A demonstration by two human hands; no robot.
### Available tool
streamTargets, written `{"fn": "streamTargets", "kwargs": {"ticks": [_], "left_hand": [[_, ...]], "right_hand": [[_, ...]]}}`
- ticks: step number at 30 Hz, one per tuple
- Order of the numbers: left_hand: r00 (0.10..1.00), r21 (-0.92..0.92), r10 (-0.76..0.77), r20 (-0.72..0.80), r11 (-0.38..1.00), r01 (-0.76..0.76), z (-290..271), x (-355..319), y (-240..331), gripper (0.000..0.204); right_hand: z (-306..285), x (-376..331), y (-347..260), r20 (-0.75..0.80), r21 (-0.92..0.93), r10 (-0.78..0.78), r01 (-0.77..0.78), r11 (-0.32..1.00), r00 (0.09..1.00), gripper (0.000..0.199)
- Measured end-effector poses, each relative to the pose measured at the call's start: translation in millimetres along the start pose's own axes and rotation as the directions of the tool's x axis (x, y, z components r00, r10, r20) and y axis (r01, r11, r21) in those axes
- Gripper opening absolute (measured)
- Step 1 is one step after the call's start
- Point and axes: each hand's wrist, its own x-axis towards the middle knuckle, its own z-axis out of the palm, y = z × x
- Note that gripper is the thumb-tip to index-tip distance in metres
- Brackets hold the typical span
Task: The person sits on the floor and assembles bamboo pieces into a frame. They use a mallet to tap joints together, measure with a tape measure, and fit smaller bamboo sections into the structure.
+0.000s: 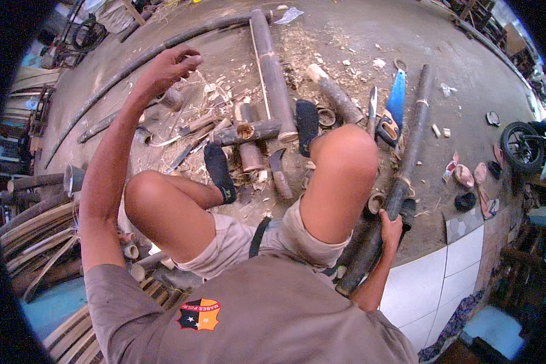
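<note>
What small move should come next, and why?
Probably bring the left hand across to steady the long dark pole: only the right hand holds it, near its closer end, while the left is raised well away, apparently empty.

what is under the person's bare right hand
The bare right hand grips a long, dark, round bamboo pole with paler joint rings. The surface its palm and fingers cover cannot be seen.
</note>
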Motion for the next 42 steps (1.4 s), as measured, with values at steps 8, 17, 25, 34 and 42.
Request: {"fn": "streamTargets", "kwargs": {"ticks": [8,17,25,34,42], "left_hand": [[0.997,0.257,-0.014,0.069,0.966,-0.004,62.8,-44.5,-69.1,0.051],[0.873,-0.138,-0.437,-0.217,0.899,0.415,220.0,-85.8,-213.2,0.064],[0.621,-0.658,-0.754,0.212,0.36,0.662,264.9,-64.8,-235.5,0.075],[0.526,-0.799,-0.707,0.474,-0.094,0.594,274.2,-50.2,-235.9,0.096],[0.462,-0.721,-0.88,0.109,0.25,0.647,268.0,-47.8,-209.9,0.066]], "right_hand": [[34.6,0.1,2.5,0.157,-0.514,0.139,-0.039,0.857,0.978,0.081],[-34.5,128.5,-116.4,0.415,-0.03,-0.24,0.277,0.96,0.878,0.062],[92.3,152.4,-397.9,0.835,-0.102,-0.188,0.481,0.871,0.517,0.059],[435.7,238.3,-439.3,0.609,0.159,-0.472,0.486,0.86,0.637,0.088],[458.4,244.3,-448.9,0.698,0.132,-0.223,0.184,0.974,0.68,0.081]]}}
